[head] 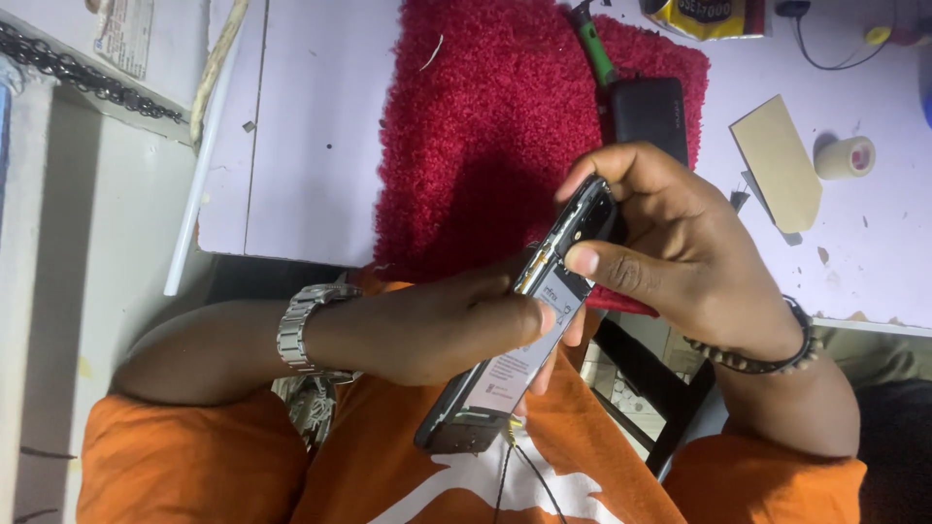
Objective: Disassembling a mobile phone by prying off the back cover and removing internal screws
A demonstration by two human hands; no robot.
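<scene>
Left hand (437, 330) with watch gripping opened phone (529, 325) from the side, right hand (670, 243) pinching its far end, near end partly hidden.

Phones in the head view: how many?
2. An opened phone held between the left hand and right hand; a black phone on the red mat. Others may be hidden.

We spot a white label (512, 374) on the opened phone around 6 o'clock, and a yellow packet (704, 16) up at 1 o'clock.
</scene>
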